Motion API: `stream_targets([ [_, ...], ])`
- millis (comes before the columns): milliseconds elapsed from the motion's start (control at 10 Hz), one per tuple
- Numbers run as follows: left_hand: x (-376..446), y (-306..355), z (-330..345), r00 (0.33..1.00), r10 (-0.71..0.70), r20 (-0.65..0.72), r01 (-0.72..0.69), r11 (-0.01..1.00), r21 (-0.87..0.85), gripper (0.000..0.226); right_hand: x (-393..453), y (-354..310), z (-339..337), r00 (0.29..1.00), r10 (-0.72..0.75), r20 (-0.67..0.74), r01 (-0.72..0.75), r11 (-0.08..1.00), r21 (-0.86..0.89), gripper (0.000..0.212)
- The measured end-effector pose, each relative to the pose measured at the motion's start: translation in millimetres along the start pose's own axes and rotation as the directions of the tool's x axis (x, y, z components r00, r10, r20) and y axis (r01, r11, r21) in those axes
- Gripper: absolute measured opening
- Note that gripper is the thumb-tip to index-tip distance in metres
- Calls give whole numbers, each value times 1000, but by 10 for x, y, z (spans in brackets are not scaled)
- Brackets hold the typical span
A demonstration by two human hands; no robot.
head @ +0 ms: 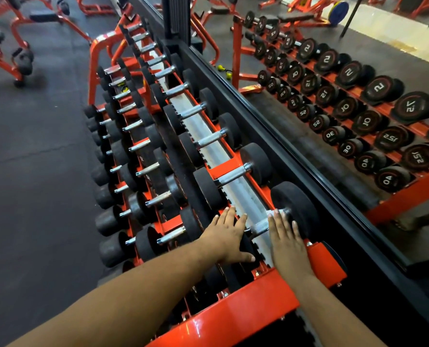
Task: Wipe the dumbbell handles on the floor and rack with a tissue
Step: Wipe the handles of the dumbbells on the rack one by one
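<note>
We see both hands reaching over the near end of an orange dumbbell rack (236,319) that runs away from us along a mirror (333,121) on the right. The left hand (229,236) lies flat with fingers straight and spread, resting on the near black head of the nearest dumbbell (295,209) on the top tier; it holds nothing. The right hand (287,240) is laid over the right part of that dumbbell's knurled metal handle (258,227), fingers straight and close together, pointing away from us. A small piece of white tissue (274,212) shows just past its fingertips, against the handle near the far head; we cannot tell whether the fingers pinch it or merely press it down from above.

The handle's bare stretch shows between the two hands. Farther along the top tier, more dumbbells (208,139) sit in a row with chrome handles across a pale strip. Two lower tiers to the left hold further dumbbells. The mirror reflects numbered dumbbell ends. At far left, orange-framed benches (13,46) stand on the dark floor (33,171).
</note>
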State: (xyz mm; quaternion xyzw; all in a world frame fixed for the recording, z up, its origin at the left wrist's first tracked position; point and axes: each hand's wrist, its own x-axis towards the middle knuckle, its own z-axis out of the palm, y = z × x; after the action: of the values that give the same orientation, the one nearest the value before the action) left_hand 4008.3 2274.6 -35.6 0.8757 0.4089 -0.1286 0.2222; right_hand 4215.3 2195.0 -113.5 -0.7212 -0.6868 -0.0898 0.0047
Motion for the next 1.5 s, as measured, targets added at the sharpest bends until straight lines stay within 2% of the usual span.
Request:
stream_targets([
  [100, -9, 0, -16, 1000, 3, 7, -3, 1000, 1, 116, -150, -242, 103, 982, -187, -21, 188, 981, 54, 84],
  [200, -14, -1, -24, 1000, 7, 0, -7, 1000, 4, 116, -141, -127, 105, 974, -226, 14, 226, 974, 36, 89],
  [300, -15, 4, -15, 1000, 6, 2, -6, 1000, 2, 117, -89, -127, 76, 987, 137, 89, -147, 982, 121, 99],
  [400, -9, 3, -9, 1000, 4, 4, -4, 1000, 1, 117, -121, -347, 110, 983, 152, 106, -170, 968, 186, 97],
  [500, 6, -11, -1, 1000, 5, 2, -5, 1000, 0, 117, -164, -308, 120, 992, 70, 108, -88, 981, 173, 100],
  [600, 6, -3, 5, 1000, 7, 4, -7, 1000, 7, 118, -97, -210, 108, 971, 207, 119, -231, 940, 251, 94],
  [700, -5, 2, -14, 1000, 4, 6, -4, 1000, 14, 118, -27, -332, 92, 951, 281, 131, -310, 885, 348, 84],
  [800, -4, 1, -16, 1000, 2, 9, -2, 1000, 15, 117, -92, -413, 60, 957, 226, 181, -277, 896, 346, 81],
  [900, -9, 2, -8, 1000, 3, 10, -3, 1000, 15, 117, -204, -398, 40, 975, 143, 171, -183, 950, 251, 92],
  [1000, -11, 6, -16, 1000, 4, 10, -4, 1000, 6, 117, -156, -309, 48, 967, 215, 139, -242, 944, 222, 93],
  [1100, -18, 8, -18, 1000, 0, 9, 0, 1000, 5, 117, -118, -319, 54, 970, 226, 94, -240, 952, 190, 92],
  [1200, -21, 9, -25, 1000, 3, 9, -3, 1000, 6, 116, -200, -387, 69, 999, -39, -6, 40, 993, 107, 84],
  [1300, -27, 8, -29, 1000, 4, 10, -4, 1000, 1, 116, -96, -188, 24, 981, -196, 5, 196, 980, -46, 80],
  [1400, -26, 11, -28, 1000, 1, 10, -1, 1000, -9, 116, 148, -42, -101, 996, -76, 55, 86, 976, -199, 64],
  [1500, -29, 15, -33, 1000, 1, 9, -1, 1000, -2, 116, 373, -148, -298, 984, -64, 164, 100, 970, -220, 43],
])
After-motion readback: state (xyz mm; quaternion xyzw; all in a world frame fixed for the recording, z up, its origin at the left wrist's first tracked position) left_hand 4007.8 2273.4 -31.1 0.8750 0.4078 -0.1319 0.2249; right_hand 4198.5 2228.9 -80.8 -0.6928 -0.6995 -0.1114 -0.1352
